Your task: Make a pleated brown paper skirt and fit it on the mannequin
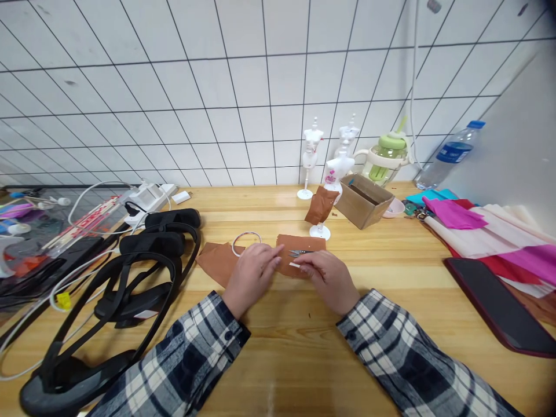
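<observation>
A piece of brown cloth (pixel 299 242) lies on the table between my hands, with small scissors (pixel 299 253) and a short white strip (pixel 294 265) on it. My left hand (pixel 253 272) touches the cloth's left edge, thumb and index finger close together; whatever is between them is too small to tell. My right hand (pixel 329 278) rests at the lower right of the cloth, its fingers pinched near the white strip and the scissors. Another brown cloth (pixel 217 260) lies left of my left hand, beside a thin hoop (pixel 234 243).
Small white mannequins (pixel 310 152) stand behind, one draped with brown cloth (pixel 322 205). A cardboard box (pixel 365 202), a green-lidded cup (pixel 388 156) and a bottle (pixel 454 152) are right. Colored fabrics (pixel 512 237) and a dark phone (pixel 499 307) lie far right; black headsets (pixel 125 289) lie left.
</observation>
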`<state>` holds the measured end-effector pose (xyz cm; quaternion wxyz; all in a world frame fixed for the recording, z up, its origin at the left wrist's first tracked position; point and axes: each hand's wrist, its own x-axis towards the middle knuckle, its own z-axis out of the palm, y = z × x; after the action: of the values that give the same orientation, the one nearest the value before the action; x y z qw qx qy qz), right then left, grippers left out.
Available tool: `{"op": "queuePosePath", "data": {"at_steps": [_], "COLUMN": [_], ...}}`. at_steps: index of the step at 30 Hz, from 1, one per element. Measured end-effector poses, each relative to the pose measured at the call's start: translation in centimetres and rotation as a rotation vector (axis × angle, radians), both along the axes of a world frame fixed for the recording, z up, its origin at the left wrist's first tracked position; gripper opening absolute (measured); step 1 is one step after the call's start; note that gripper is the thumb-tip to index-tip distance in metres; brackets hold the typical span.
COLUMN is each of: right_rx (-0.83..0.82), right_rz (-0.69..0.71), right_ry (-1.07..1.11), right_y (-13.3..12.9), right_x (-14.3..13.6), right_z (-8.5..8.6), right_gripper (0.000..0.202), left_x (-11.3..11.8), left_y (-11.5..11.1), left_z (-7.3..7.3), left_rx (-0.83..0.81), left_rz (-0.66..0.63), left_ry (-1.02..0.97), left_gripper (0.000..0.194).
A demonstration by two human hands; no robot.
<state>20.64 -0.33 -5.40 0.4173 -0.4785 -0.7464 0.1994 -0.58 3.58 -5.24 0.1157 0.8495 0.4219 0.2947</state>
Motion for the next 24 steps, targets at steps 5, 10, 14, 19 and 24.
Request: {"op": "queuePosePath", "data": {"at_steps": [5, 10, 14, 19, 24], "right_rx": [-0.142, -0.392, -0.456, -0.491, -0.469], "right_rz": [0.037, 0.117, 0.072, -0.060, -0.065], "right_ry": [0.066, 0.032, -0.009, -0.113, -0.114], "right_y": [1.9, 3.7, 3.6, 2.9, 2.7], "right_x": [-0.4, -2.3, -3.4, -3.7, -4.0], "right_z": [1.3, 0.4, -0.8, -0.7, -0.5], "right_gripper": [0.020, 0.016, 0.010, 0.006, 0.009], "left_x": [-1.4, -1.5, -1.8, -1.9, -1.9], "left_y": [2.3, 1.8, 1.8, 2.0, 1.8], "left_z": [-1.5, -1.6, -1.7, -1.5, -1.0], "left_rx": [-0.006, -0.123, -0.216, -0.273, -0.311], "left_rz": [0.035, 0.028, 0.034, 0.035, 0.035], "left_ry": [0.119, 0.223, 0.206, 0.203, 0.223], "left_gripper": [0.019, 0.013, 0.016, 0.017, 0.022]}}
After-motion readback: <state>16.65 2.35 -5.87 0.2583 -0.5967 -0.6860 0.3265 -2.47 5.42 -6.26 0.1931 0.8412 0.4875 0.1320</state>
